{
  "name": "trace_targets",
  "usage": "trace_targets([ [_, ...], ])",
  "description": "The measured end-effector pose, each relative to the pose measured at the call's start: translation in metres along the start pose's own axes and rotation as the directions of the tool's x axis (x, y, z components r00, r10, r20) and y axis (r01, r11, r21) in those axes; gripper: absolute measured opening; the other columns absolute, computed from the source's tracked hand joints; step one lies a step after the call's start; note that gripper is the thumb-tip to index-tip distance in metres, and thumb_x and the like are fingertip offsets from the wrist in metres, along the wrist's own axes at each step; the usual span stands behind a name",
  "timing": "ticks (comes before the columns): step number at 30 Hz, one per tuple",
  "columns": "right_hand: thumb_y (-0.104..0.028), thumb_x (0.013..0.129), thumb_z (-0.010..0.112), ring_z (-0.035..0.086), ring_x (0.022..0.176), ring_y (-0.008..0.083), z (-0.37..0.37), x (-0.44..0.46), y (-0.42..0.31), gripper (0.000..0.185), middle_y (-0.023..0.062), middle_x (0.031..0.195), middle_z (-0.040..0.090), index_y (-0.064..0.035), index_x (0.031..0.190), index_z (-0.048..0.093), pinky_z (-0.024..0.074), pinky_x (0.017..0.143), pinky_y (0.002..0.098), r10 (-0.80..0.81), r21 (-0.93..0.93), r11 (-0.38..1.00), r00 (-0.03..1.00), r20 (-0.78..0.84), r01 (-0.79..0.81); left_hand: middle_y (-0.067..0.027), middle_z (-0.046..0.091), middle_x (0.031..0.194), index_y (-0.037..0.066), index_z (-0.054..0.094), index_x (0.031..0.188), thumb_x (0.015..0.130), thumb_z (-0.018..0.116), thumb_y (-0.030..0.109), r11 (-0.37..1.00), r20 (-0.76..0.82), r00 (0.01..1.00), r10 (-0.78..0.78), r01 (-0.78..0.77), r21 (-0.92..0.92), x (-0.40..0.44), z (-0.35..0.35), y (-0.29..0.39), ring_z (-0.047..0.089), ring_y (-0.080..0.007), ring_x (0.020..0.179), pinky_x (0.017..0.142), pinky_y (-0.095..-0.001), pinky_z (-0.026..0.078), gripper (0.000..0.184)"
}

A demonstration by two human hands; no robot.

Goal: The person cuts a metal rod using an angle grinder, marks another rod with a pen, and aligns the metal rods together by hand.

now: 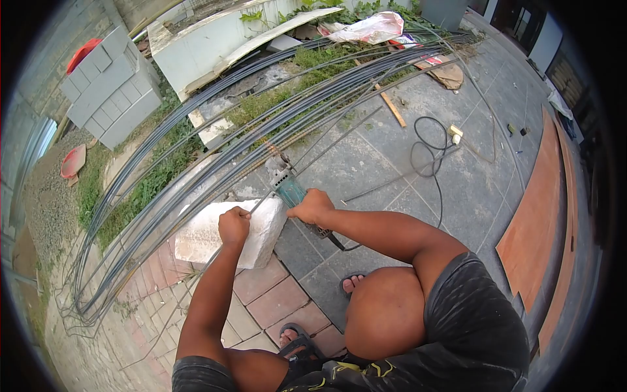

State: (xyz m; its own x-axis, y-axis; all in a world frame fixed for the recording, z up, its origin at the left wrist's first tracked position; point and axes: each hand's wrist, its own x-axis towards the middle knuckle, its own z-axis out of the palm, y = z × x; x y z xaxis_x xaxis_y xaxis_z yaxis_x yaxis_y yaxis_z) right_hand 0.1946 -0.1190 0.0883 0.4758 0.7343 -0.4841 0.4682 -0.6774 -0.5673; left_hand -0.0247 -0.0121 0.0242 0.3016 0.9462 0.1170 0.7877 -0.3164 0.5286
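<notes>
My right hand (312, 208) is wrapped round the green body of an angle grinder (290, 188), whose head points away from me toward the steel rods. A faint orange glow shows near that head; the disc itself I cannot make out clearly. My left hand (234, 227) is closed on a thin steel rod (258, 202). This rod slants over a rough white block (260, 236) and runs up toward the grinder. Just beyond both hands lies a long bundle of steel rods (222, 145), bent round at its left end.
A black power cord (441, 196) loops across the grey tiles to a pale plug connector (455, 134). Brown boards (532, 215) lie at the right. Grey blocks (111, 88) are stacked at the upper left. A wood strip (390, 106) and a white sack (369, 29) lie beyond the rods.
</notes>
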Motion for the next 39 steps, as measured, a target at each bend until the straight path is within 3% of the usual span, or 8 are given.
trace_targets([
  [8, -0.044, 0.063, 0.084, 0.069, 0.106, 0.0351, 0.0015, 0.0022, 0.0015, 0.068, 0.0234, 0.117, 0.069, 0.0025, 0.111, 0.07, 0.0563, 0.089, 0.0385, -0.007, -0.001, 1.0, 1.0, 0.0, 0.007, -0.0156, 0.073, 0.077, 0.004, 0.077, 0.084, 0.079, 0.076, 0.01, 1.0, 0.0, 1.0, -0.006, 0.006, -0.001, -0.0005, -0.0003, 0.0008, 0.072, -0.0283, 0.07, 0.069, -0.0371, 0.055, 0.008],
  [10, -0.042, 0.06, 0.086, 0.069, 0.105, 0.0357, 0.0006, 0.0024, 0.0014, 0.079, 0.0255, 0.116, 0.068, 0.0063, 0.119, 0.065, 0.0551, 0.089, 0.0383, -0.01, 0.015, 1.0, 1.0, 0.007, 0.01, -0.0156, 0.073, 0.077, 0.004, 0.077, 0.084, 0.079, 0.075, 0.009, 1.0, -0.002, 1.0, -0.019, 0.019, -0.006, -0.0004, -0.0001, 0.0012, 0.072, -0.0281, 0.069, 0.069, -0.0369, 0.055, 0.008],
  [17, -0.042, 0.06, 0.086, 0.068, 0.106, 0.0356, 0.0033, 0.0041, 0.0025, 0.081, 0.0255, 0.118, 0.068, 0.0061, 0.121, 0.064, 0.055, 0.09, 0.0382, -0.007, 0.026, 1.0, 1.0, -0.006, 0.007, -0.0154, 0.073, 0.077, 0.005, 0.077, 0.083, 0.079, 0.074, 0.009, 1.0, 0.004, 1.0, -0.008, 0.008, -0.013, 0.0003, 0.0011, -0.0007, 0.072, -0.028, 0.069, 0.069, -0.0367, 0.055, 0.007],
  [23, -0.042, 0.06, 0.086, 0.069, 0.105, 0.0353, 0.0026, 0.003, 0.0015, 0.078, 0.0254, 0.117, 0.068, 0.0062, 0.118, 0.065, 0.0551, 0.09, 0.0378, -0.004, 0.012, 1.0, 1.0, -0.008, 0.005, -0.015, 0.073, 0.076, 0.005, 0.077, 0.083, 0.079, 0.074, 0.009, 1.0, -0.004, 1.0, -0.01, 0.01, -0.005, -0.0012, -0.0008, 0.0025, 0.072, -0.0279, 0.069, 0.069, -0.0367, 0.055, 0.006],
  [25, -0.043, 0.064, 0.084, 0.069, 0.107, 0.0354, 0.0016, 0.0026, 0.0013, 0.069, 0.0232, 0.117, 0.069, 0.002, 0.113, 0.069, 0.0557, 0.09, 0.0386, -0.008, -0.003, 1.0, 1.0, 0.007, 0.008, -0.0151, 0.073, 0.076, 0.005, 0.077, 0.083, 0.079, 0.074, 0.009, 0.999, -0.008, 0.999, -0.032, 0.032, -0.002, -0.0013, -0.0005, 0.0027, 0.072, -0.028, 0.069, 0.069, -0.037, 0.055, 0.006],
  [39, -0.043, 0.065, 0.085, 0.069, 0.106, 0.0341, 0.0018, 0.0009, 0.0006, 0.067, 0.0223, 0.117, 0.069, 0.0015, 0.113, 0.069, 0.0562, 0.089, 0.0385, -0.008, 0.004, 1.0, 1.0, -0.006, 0.008, -0.0148, 0.073, 0.076, 0.005, 0.077, 0.083, 0.078, 0.075, 0.009, 1.0, -0.014, 1.0, 0.006, -0.006, -0.013, -0.0005, 0.0006, 0.0, 0.071, -0.0283, 0.068, 0.067, -0.0376, 0.055, 0.006],
])
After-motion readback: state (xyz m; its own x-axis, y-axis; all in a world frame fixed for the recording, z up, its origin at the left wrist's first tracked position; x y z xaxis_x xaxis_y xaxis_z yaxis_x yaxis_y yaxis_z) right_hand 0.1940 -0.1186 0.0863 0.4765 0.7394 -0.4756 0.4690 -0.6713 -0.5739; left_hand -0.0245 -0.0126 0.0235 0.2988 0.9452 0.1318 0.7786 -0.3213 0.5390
